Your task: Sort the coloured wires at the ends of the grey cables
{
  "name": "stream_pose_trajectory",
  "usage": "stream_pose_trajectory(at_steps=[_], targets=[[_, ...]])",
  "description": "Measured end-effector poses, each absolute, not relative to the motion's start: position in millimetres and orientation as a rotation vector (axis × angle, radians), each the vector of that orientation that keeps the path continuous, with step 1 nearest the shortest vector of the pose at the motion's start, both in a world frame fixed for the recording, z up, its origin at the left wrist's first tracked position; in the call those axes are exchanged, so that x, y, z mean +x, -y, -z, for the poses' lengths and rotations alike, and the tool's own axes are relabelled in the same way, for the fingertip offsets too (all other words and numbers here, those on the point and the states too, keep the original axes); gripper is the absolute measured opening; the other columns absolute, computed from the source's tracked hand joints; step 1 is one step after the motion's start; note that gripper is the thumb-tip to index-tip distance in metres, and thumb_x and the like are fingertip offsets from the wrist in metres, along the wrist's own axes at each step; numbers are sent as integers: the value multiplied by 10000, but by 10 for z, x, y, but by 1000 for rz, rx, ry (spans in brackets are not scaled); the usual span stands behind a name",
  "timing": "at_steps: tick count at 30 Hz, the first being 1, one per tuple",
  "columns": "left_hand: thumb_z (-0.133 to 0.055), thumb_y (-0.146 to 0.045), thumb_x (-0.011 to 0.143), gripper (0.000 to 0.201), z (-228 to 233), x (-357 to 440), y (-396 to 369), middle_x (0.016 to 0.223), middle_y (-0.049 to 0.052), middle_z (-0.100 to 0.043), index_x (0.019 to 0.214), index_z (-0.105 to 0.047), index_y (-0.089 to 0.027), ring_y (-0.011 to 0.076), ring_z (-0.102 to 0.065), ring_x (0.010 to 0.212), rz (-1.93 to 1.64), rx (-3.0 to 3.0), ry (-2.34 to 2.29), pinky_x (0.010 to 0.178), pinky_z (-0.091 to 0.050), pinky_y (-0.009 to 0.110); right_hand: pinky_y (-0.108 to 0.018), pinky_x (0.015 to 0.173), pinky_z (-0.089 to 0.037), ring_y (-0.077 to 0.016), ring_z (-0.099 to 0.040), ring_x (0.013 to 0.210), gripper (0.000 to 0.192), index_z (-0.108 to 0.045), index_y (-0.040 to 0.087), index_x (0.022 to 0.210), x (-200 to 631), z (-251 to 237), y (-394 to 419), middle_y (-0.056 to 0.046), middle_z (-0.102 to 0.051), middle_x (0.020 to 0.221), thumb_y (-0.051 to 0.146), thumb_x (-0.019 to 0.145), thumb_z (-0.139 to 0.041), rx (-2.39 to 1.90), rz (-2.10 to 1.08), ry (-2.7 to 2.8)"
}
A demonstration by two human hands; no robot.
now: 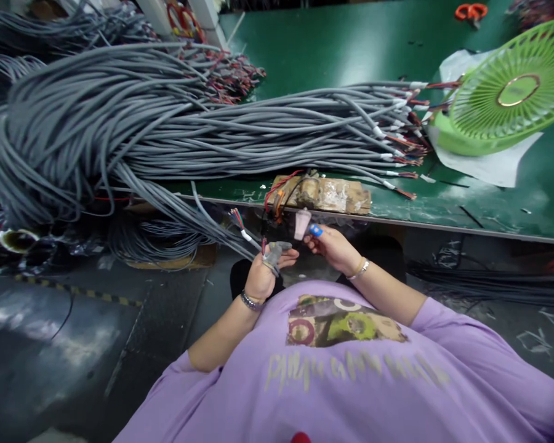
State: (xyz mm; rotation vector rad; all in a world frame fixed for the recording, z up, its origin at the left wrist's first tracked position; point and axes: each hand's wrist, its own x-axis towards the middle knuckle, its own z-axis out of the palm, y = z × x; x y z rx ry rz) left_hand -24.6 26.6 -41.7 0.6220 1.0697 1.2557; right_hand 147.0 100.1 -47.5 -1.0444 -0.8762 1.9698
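Note:
My left hand is in front of the bench edge, a grey covering over part of its fingers. Grey cables run down to it from the left, and its thumb and fingers close around a cable end with dark and red wires. One cable end with bared coloured wires sticks up beside it. My right hand has bent fingers at a small pale pinkish-white piece, whose kind I cannot make out. Something blue sits at its fingertips, perhaps a finger wrap. The two hands are a short way apart.
A thick bundle of grey cables spans the green bench. A wooden block with wires lies at the front edge. A green fan stands right, orange-handled scissors behind it. More cables are stored below.

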Motion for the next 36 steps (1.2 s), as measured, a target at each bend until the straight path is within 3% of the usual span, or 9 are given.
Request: stream_pose_trajectory(at_steps=[4, 6, 11, 16, 24, 28, 31, 34, 36], targets=[[-710, -500, 746, 422, 496, -259, -236, 834, 87, -719, 939, -639, -132, 147, -682, 621, -1222, 656, -1171, 414, -368, 178, -230, 573, -403, -92, -508, 604, 374, -639, 161, 759, 1458, 429, -930, 5, -622, 697, 487, 647, -784, -1030, -1851, 1246], [-685, -465, 776, 363, 535, -260, -213, 781, 57, -704, 933, -630, -142, 101, -622, 531, -1206, 712, -1261, 374, -265, 171, -259, 651, -446, -116, -547, 657, 365, -638, 165, 774, 1410, 384, -873, 5, -634, 710, 467, 640, -794, -931, -1865, 1347], [-683, -285, 750, 196, 596, -245, -193, 765, 13, -695, 902, -661, -164, 124, -625, 681, -1190, 926, -1368, 618, -464, 212, -274, 606, -447, -132, -534, 606, 345, -616, 154, 774, 1234, 321, -736, -10, -617, 653, 454, 692, -764, -955, -1858, 1521], [-714, -230, 692, 253, 570, -235, -202, 942, 29, -713, 937, -679, -174, 172, -636, 874, -1170, 1026, -1299, 861, -478, 294, -252, 537, -404, -116, -481, 555, 325, -619, 151, 728, 1185, 347, -717, -2, -573, 624, 457, 718, -728, -1010, -1756, 1566], [-767, -257, 645, 361, 476, -271, -186, 892, 53, -704, 988, -686, -177, 143, -611, 711, -1137, 755, -961, 656, -479, 250, -276, 614, -409, -140, -504, 631, 264, -638, 156, 621, 1359, 329, -765, -16, -587, 647, 383, 707, -741, -878, -1669, 1595], [-776, -247, 617, 335, 477, -322, -231, 742, 29, -669, 930, -699, -156, 95, -556, 584, -1145, 626, -1016, 520, -405, 200, -290, 647, -410, -134, -482, 612, 218, -625, 174, 615, 1449, 346, -798, 3, -559, 612, 347, 708, -720, -857, -1732, 1437], [-767, -289, 645, 202, 492, -402, -251, 517, -50, -517, 762, -669, -156, 49, -429, 424, -1356, 566, -1158, 428, -317, 177, -285, 626, -383, -119, -420, 575, 208, -606, 181, 589, 1521, 375, -823, 18, -512, 584, 325, 690, -718, -881, -1709, 1368], [-672, -435, 766, 272, 469, -471, -244, 381, -101, -308, 713, -648, -170, 49, -279, 319, -1382, 682, -1214, 371, -261, 192, -281, 614, -361, -119, -402, 580, 196, -600, 184, 587, 1580, 394, -829, 18, -498, 588, 304, 704, -702, -844, -1737, 1370], [-623, -504, 806, 333, 417, -475, -236, 411, -63, -423, 750, -670, -179, 84, -427, 378, -1236, 884, -1288, 415, -361, 211, -279, 607, -348, -122, -403, 591, 201, -599, 182, 584, 1596, 390, -824, 15, -496, 594, 305, 702, -706, -818, -1774, 1412]])
